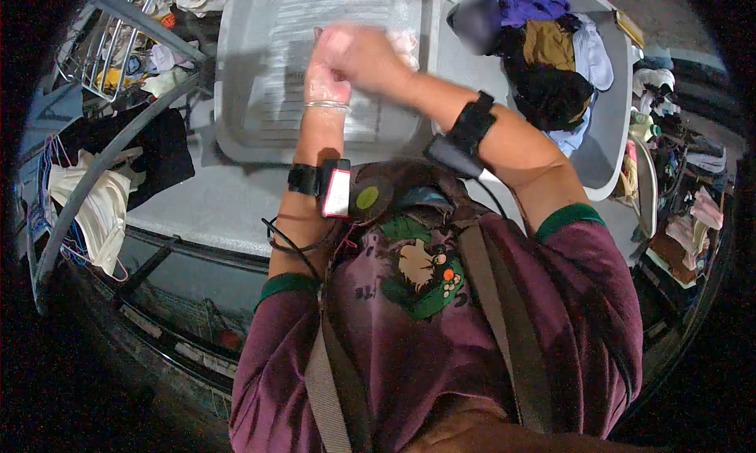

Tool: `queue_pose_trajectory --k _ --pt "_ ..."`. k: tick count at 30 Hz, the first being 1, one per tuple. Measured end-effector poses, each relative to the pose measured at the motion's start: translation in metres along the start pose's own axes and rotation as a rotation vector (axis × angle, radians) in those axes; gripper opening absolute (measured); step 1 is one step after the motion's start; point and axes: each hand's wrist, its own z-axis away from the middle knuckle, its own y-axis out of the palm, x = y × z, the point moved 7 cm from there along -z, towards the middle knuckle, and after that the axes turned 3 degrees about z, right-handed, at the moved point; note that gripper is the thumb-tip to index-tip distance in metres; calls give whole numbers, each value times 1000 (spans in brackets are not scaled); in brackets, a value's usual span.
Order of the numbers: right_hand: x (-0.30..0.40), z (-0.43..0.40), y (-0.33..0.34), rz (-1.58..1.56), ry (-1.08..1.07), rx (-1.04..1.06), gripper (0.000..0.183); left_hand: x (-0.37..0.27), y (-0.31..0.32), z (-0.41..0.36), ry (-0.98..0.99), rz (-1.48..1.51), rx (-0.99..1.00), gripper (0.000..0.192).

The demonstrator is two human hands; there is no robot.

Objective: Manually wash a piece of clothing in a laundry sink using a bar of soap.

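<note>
My left hand [328, 75], wet and lathered at the wrist below a silver bangle [328, 105], is raised over a grey basin [236, 128]. Across it lies my right hand [372, 60], blurred by motion, so the two overlap. Whether cloth is pinched between them is hidden. A blurred pale pink and white patch, possibly cloth, [404, 47] shows just right of my right hand. Under both hands is a ridged washboard surface [283, 122] in the basin. A second grey basin [614, 134] at right holds purple [534, 5], brown [549, 45], black [546, 93] and pale [593, 57] clothes.
At left, a grey metal bar [118, 134] curves past a wire rack [112, 45]. White cloth [88, 199] hangs beside wire hangers [50, 152], near black cloth [165, 158]. A green-capped bottle [642, 125] and more cloth [706, 211] stand right. Cabled devices are strapped to both forearms.
</note>
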Motion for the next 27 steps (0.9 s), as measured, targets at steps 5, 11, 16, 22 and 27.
queue_pose_trajectory --k 5,11,16,22,27 --pt "60 23 -3 505 -296 67 23 19 22 6 -77 76 7 39" --pt "16 3 -10 602 39 34 29 21 -9 -5 -58 50 -156 43" --pt "51 17 3 569 -340 -68 38 26 -38 -16 -168 126 113 42" --pt "43 7 -15 487 -293 -162 35 14 -12 -3 5 -26 30 41" --pt "73 28 2 520 -468 94 31 20 25 20 -369 254 724 44"
